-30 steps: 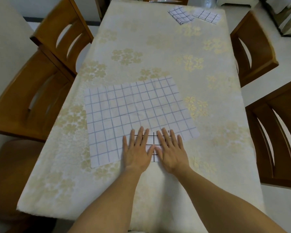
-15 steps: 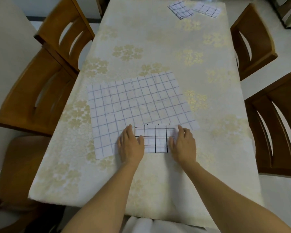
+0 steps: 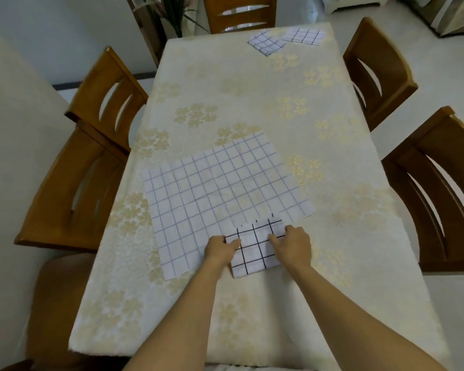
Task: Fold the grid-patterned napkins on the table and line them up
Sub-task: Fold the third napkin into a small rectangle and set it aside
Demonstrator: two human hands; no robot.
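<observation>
A small folded napkin with a black grid (image 3: 256, 249) lies near the table's front, partly on top of a large unfolded napkin with a pale blue grid (image 3: 220, 191). My left hand (image 3: 220, 249) grips the folded napkin's left edge and my right hand (image 3: 292, 243) grips its right edge, fingers curled over the cloth. Two more folded grid napkins, a left one (image 3: 265, 43) and a right one (image 3: 304, 36), lie side by side at the table's far right corner, their corners touching.
The table wears a cream cloth with gold flowers (image 3: 239, 103). Wooden chairs stand on the left (image 3: 97, 103), on the right (image 3: 378, 70) and at the far end (image 3: 241, 14). A plant (image 3: 172, 14) stands behind the far left corner.
My hands went from lying flat on the small napkin to parting toward its sides, then curling onto its left and right edges. The view has tilted up and shows more of the far end.
</observation>
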